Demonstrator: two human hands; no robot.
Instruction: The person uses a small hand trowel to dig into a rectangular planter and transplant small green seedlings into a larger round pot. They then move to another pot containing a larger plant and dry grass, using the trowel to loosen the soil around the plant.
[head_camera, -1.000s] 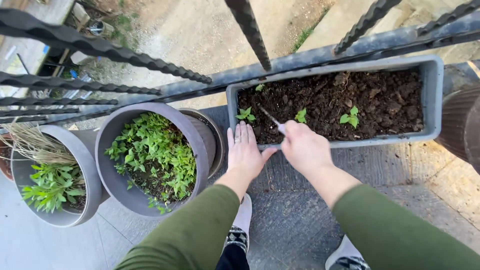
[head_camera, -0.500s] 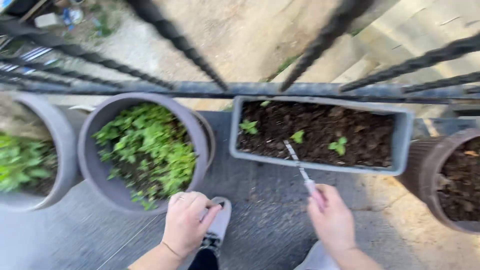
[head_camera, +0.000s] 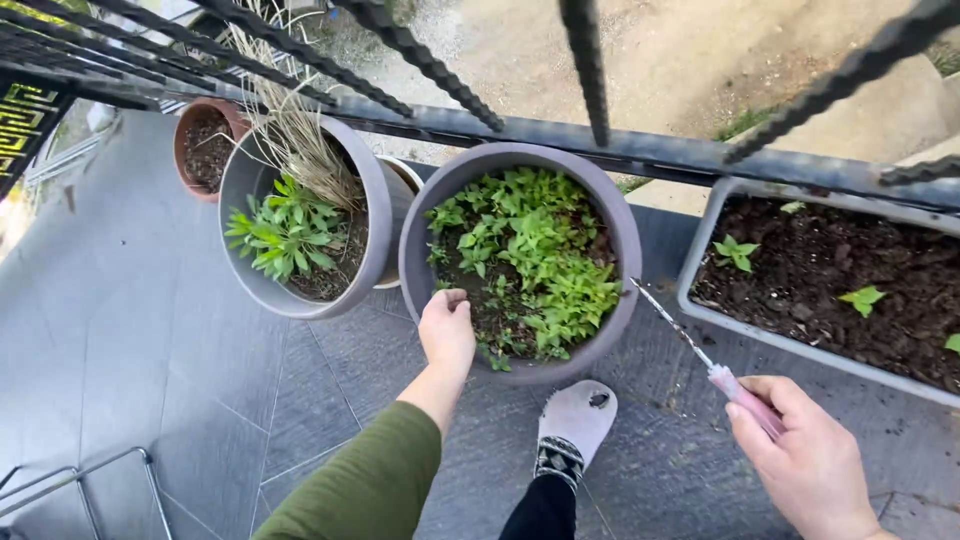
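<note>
My left hand (head_camera: 447, 330) rests with curled fingers on the near rim of a round grey pot (head_camera: 415, 240) full of small green leafy plants (head_camera: 530, 255). My right hand (head_camera: 810, 465) holds a thin metal tool with a pink handle (head_camera: 745, 395); its dirty blade points up and left toward the pot's right side. A long grey planter box (head_camera: 760, 335) of dark soil with a few seedlings (head_camera: 735, 252) lies to the right, beyond my right hand.
A second grey pot (head_camera: 250, 285) with leafy plants and dry grass stands to the left, a terracotta pot (head_camera: 190, 120) behind it. A black iron railing (head_camera: 560, 140) runs behind the pots. My socked foot (head_camera: 570, 430) is on the grey tiled floor. A metal frame (head_camera: 80, 480) sits at lower left.
The view swung left from the planter box to the round pot. My left hand moved from the box's edge onto the pot's rim. My right hand drew the tool back from the soil.
</note>
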